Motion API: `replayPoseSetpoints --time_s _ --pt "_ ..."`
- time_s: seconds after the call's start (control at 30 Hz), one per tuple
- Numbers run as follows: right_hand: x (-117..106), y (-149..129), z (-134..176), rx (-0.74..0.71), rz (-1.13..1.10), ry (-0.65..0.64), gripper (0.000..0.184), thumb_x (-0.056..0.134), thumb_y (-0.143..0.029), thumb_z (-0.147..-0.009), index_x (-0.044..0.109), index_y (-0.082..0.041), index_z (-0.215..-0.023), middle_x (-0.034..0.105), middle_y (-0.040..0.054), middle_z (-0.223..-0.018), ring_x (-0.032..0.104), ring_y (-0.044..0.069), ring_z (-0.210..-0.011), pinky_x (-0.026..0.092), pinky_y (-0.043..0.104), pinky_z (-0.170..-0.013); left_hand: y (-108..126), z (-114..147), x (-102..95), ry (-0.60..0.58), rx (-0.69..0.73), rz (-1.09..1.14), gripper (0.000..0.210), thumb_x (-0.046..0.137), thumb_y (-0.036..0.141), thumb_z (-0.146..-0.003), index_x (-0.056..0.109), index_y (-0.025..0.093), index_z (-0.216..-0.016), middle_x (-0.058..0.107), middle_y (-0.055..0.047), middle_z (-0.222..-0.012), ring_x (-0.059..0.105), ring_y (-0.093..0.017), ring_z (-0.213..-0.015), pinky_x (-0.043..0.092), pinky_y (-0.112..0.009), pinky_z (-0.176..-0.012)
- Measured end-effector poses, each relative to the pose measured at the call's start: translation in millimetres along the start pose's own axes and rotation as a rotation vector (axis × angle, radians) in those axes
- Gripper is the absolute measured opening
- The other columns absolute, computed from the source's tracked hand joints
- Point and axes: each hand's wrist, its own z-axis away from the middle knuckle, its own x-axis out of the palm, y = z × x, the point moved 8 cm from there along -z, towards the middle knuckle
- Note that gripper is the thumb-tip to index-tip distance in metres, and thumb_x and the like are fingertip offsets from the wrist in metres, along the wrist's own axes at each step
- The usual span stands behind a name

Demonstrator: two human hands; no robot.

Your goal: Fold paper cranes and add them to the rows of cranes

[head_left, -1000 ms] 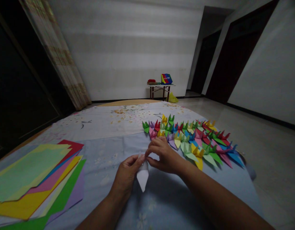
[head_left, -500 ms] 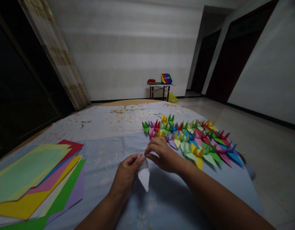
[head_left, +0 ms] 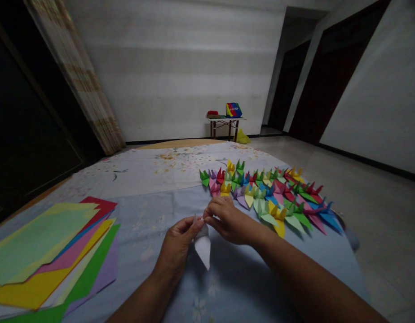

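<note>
A white folded paper crane is held above the blue cloth, one wing pointing down toward me. My left hand pinches its left side between thumb and fingers. Fingertips of my right hand are closed on a small tip at the crane's top. The fingers partly hide the folds there. Just beyond my right hand stand several rows of finished paper cranes in many colours.
On the left lies a fanned stack of coloured paper sheets. A flowered tablecloth covers the round table. By the far wall stands a small table with a colourful bag on it; a yellow plastic bag is beneath.
Almost nothing differs. Both hands keep their pinch on the white crane, and a thin point of it now shows a little more clearly above my left thumb.
</note>
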Motion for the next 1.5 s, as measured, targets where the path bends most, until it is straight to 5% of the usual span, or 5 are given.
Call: replayPoseSetpoints --time_s 1.5 --pt "-6 12 -2 0.05 -0.113 0.162 0.008 0.058 -0.021 -0.081 0.063 -0.017 -0.077 0.06 0.002 -0.074 0.055 0.014 -0.075 0.034 0.03 -0.076 -1 -1 -3.0 0.035 0.008 0.01 0.027 0.074 0.033 -0.063 0.071 0.013 -0.081 0.066 -0.003 -0.072 0.057 -0.013 -0.066 0.044 -0.023 -0.063"
